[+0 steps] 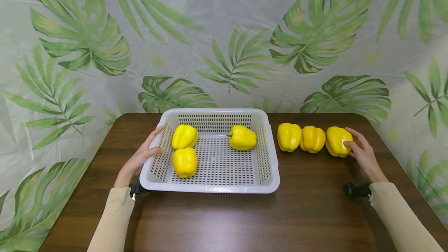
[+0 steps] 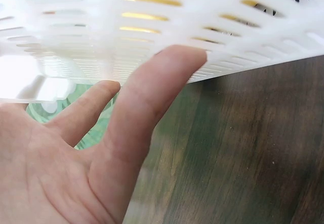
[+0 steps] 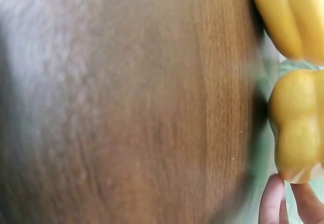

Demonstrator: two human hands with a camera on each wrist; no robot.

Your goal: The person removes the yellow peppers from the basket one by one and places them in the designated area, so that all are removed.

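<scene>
A white perforated plastic basket point(image 1: 206, 189) stands on the table, holding three yellow bell peppers: one at the back left point(image 1: 184, 136), one in front of it point(image 1: 184, 162), and one on the right point(image 1: 242, 138) with its stem showing. My left hand point(image 1: 140, 160) rests against the basket's left side; the left wrist view shows its thumb point(image 2: 147, 92) straight along the slotted wall. To the right of the basket, my right hand point(image 1: 364, 156) holds the rightmost bell pepper point(image 1: 337, 141) between thumb and fingers. In the right wrist view, fingertips point(image 3: 273, 193) touch that pepper's end.
Between the basket and the held pepper sit two more yellow bell peppers, one nearer the basket point(image 1: 289, 137) and one in the middle point(image 1: 312, 139). The dark wooden table point(image 1: 224, 224) ends at a leaf-patterned sheet point(image 1: 238, 18). Dark straps circle both wrists.
</scene>
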